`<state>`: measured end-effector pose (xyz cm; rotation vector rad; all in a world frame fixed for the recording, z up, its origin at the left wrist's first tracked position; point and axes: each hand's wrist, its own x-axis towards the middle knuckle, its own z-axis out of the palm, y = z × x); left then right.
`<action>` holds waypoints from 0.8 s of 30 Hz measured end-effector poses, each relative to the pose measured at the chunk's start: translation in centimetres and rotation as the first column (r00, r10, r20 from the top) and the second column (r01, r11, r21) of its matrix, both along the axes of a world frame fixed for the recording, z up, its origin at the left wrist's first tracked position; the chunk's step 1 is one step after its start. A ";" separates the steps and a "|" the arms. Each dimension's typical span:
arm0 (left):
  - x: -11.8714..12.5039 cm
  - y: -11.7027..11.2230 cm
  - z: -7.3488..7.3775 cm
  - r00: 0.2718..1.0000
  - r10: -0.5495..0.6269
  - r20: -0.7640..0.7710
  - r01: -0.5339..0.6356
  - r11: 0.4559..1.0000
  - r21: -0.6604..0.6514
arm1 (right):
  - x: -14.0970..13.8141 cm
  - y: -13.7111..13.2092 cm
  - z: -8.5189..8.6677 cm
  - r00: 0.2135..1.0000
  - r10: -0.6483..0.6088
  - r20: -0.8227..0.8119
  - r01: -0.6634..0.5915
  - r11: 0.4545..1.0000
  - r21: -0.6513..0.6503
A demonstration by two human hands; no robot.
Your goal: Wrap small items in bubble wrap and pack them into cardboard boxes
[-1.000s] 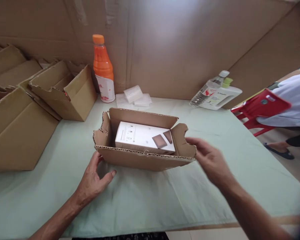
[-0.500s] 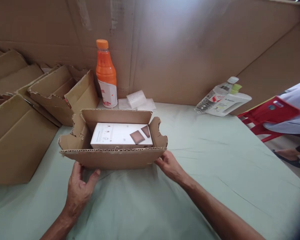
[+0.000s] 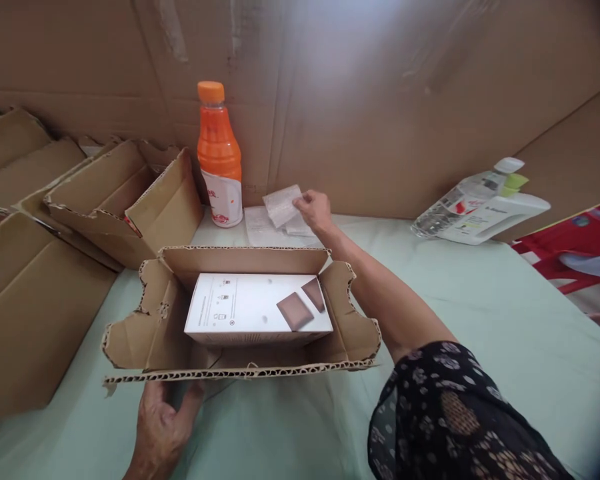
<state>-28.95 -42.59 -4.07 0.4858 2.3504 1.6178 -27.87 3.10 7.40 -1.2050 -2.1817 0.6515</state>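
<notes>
An open corrugated cardboard box [image 3: 155, 333] lies on the pale green cloth in front of me, with a white product box [image 3: 250, 310] inside it. My left hand [image 3: 163, 423] grips the box's near wall from below, fingers curled against it. My right hand [image 3: 314, 210] reaches past the box to the back of the table and pinches a folded white paper slip [image 3: 280, 203] that lies on a small stack of papers [image 3: 260, 230].
An orange drink bottle [image 3: 219, 153] stands by the cardboard back wall. Empty cardboard boxes [image 3: 115, 200] are stacked at the left. A clear bottle and a white jug [image 3: 480, 203] lie at the right, near a red chair [image 3: 575, 243] with another person.
My right hand left the box's right corner and reached forward to the paper slip at the back. The box now sits closer to me, my left hand still on its near wall.
</notes>
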 end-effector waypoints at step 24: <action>-0.3 1.4 5.2 0.991 -0.089 0.095 0.076 0.988 0.131 | 23.1 -20.6 -0.8 0.871 0.487 -0.067 -0.492 0.866 -0.094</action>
